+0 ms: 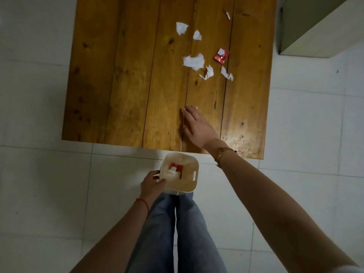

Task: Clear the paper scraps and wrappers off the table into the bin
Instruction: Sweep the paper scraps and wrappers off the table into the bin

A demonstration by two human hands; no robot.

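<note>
Left hand (152, 184) grips the bin (194, 177) rim; right hand (197, 125), open and empty, should pinch the featherlight, limp paper scraps (194, 62) beyond it by their crumpled middles.

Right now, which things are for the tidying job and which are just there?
For the job: torn white paper scraps, crumpled red wrapper, thin red-and-white wrapper strip, cream square plastic bin held by the left hand, open right hand, brown wooden plank table.

Just there: pale cabinet, white floor tiles.
</note>
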